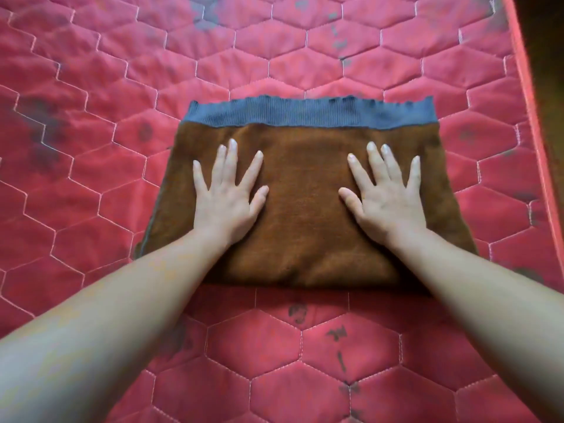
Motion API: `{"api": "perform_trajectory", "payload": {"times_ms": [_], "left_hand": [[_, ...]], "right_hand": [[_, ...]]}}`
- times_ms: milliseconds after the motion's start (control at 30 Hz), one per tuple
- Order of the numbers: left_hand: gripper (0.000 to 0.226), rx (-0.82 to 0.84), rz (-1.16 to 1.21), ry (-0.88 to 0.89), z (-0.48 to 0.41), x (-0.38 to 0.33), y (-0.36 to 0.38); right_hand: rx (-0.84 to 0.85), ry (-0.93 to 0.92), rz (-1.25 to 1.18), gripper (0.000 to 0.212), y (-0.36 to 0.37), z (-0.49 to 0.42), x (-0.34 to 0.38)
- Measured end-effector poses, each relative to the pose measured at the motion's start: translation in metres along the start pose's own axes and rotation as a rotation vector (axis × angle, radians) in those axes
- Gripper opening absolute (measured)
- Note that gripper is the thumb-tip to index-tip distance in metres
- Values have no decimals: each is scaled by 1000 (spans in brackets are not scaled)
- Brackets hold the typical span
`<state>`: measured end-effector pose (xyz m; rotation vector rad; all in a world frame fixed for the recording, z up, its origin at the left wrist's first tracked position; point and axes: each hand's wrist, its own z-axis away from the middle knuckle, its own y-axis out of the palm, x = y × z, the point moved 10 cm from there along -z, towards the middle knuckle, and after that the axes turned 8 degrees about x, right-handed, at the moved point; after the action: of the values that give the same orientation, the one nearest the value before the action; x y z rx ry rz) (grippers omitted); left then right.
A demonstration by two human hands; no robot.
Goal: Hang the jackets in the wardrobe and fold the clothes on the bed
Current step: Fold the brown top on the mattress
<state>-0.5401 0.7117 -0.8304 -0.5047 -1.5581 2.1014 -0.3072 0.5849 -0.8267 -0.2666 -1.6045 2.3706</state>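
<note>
Filling the view: one red quilted mattress (91,71), hexagon stitching, dark stains. One folded brown knit sweater (305,215) lies flat at its middle, with one grey ribbed band (305,112) along the far edge. Two hands rest palm-down on the brown cloth, left hand (227,196) and right hand (387,199) set apart. Grip of each is apart: fingers straight, splayed, pressing flat.

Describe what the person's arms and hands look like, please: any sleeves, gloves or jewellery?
The left forearm and right forearm are bare to the frame edge; no sleeves show. The left hand and right hand wear no gloves, rings, watch or bracelet. Nails look unpainted.
</note>
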Motion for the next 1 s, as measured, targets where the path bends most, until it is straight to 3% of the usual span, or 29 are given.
{"api": "perform_trajectory", "payload": {"times_ms": [233,333,400,533,600,667,900,1000], "left_hand": [[81,56,-122,310,114,4,24],[92,86,-194,388,128,12,28],[85,87,-257,416,130,15,29],[70,87,-329,377,138,10,21],[64,134,-339,363,155,6,24],[65,168,-339,359,182,3,30],[78,194,-286,313,298,-10,69],[69,188,-255,294,358,-23,85]], "right_hand": [[122,-352,163,95,42,115,21],[134,-400,224,86,42,128,18],[95,-380,229,76,36,128,16],[48,-328,210,79,21,140,28],[169,-264,189,77,30,158,33],[247,-245,198,77,42,184,37],[128,-231,135,88,90,293,48],[124,-218,98,85,110,344,53]]}}
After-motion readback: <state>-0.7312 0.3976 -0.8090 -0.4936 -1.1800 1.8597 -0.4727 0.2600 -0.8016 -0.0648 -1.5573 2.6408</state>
